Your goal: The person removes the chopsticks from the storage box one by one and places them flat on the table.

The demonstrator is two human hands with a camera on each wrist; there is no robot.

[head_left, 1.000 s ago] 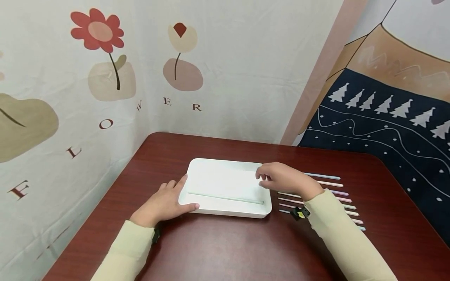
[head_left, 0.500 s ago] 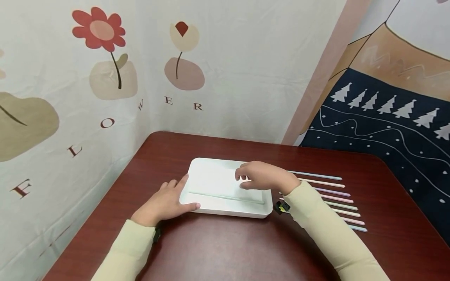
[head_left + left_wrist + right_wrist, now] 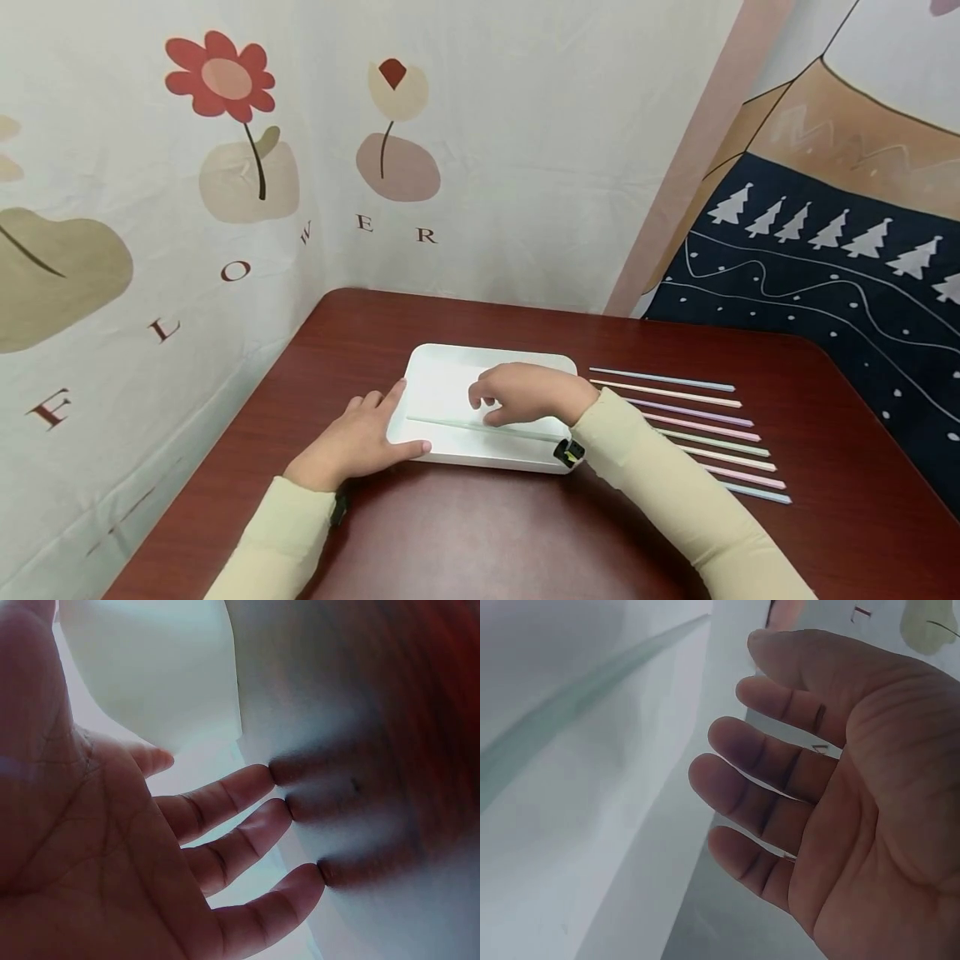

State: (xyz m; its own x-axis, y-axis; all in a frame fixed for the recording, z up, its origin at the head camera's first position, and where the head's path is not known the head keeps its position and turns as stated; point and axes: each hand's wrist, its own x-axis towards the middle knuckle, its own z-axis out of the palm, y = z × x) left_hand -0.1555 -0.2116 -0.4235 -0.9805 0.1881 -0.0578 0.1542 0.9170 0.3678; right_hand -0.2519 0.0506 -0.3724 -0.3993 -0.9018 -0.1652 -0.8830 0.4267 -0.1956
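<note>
A white rectangular tray [image 3: 487,356] lies on the table with one slim pale green stick [image 3: 444,424], chopstick-like, lengthwise inside. My left hand [image 3: 358,442] rests at the tray's left end, thumb over the front rim and fingers spread along the side. In the left wrist view, fingertips [image 3: 304,881] touch the table beside the tray. Over the tray, my right hand [image 3: 528,393] hovers above the stick, fingers loosely bent. The right wrist view shows nothing in the right hand [image 3: 847,802], and the stick [image 3: 577,690] apart from its fingers.
Right of the tray, several pastel sticks [image 3: 701,419] lie in a parallel row, partly covered by the right forearm. The dark red table [image 3: 480,533] meets a wall hanging with flower prints [image 3: 225,79] at the back and left.
My right hand has moved left from the tray's right end to over its middle, uncovering more of the stick row. The left hand stays at the tray's left end.
</note>
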